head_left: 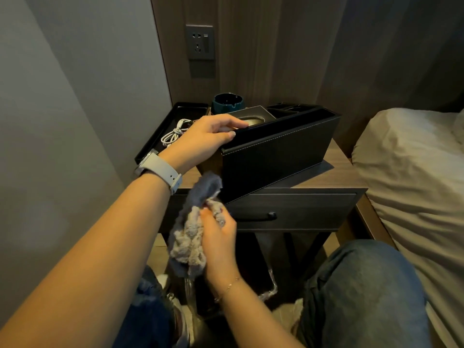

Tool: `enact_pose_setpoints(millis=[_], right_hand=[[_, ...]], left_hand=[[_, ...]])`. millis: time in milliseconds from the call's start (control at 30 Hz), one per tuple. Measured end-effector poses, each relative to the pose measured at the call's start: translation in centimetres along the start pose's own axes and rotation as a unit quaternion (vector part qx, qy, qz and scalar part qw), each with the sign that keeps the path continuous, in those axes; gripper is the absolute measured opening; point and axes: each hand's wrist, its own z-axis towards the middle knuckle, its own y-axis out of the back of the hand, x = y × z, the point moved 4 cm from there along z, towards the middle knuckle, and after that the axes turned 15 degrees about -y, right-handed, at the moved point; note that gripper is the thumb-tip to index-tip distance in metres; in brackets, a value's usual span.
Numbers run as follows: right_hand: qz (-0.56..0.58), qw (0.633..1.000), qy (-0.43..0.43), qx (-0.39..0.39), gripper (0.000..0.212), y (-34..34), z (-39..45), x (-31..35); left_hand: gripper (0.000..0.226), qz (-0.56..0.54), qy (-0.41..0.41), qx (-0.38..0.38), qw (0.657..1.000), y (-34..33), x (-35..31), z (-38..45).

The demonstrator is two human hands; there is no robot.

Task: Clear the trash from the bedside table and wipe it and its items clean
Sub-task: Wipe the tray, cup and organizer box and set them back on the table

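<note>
black leather organiser point(276, 156) stands tilted on the counter point(346, 177), its near edge lifted and its far edge resting on a dark mat point(324, 169); the left hand point(200, 139) grips its near-left top corner, fingers curled over the rim and thumb against the side, so that hand is closed round the box; the right hand point(218, 237) hangs lower, in front of the drawer point(296, 209), pinching a bunched grey-blue cloth point(193, 229) between thumb and fingers; the cloth touches nothing on the counter, though its top end lies just beside the organiser's lower corner.

the step in hand looks like wiping: the organiser is tipped up, probably to reach its underside or the counter beneath it; the next move calls for bringing the cloth up to the box or under it while the left hand holds the tilt steady, since a slip would drop the box back onto the mat.

behind the organiser sits a dark teal ashtray point(227, 102); to its left a black tray point(175, 116) holds a coiled white cable point(173, 134); both seem not yet wiped, though i cannot tell for sure; a bin with a clear liner point(268, 285) stands on the floor under the counter, and a bed point(414, 159) lies to the right.
</note>
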Motion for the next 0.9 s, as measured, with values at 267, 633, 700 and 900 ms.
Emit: enact_pose_setpoints(millis=[267,633,700,900], right_hand=[[-0.282,0.876,0.366,-0.141,0.057,7.0,-2.9,4.8],[-0.591,0.623,0.507,-0.070,0.059,10.3,0.3,5.0],[-0.562,0.605,0.559,-0.081,0.059,9.4,-1.0,7.5],[-0.589,0.605,0.528,-0.090,0.059,7.2,2.3,6.4]], left_hand=[[0.033,0.014,-0.010,-0.002,1.000,0.0,0.0,-0.1],[0.033,0.017,-0.015,-0.004,1.000,0.0,-0.1,0.0],[0.033,0.017,-0.014,-0.001,1.000,0.1,-0.1,0.0],[0.033,0.005,-0.008,0.007,1.000,0.0,0.0,-0.1]])
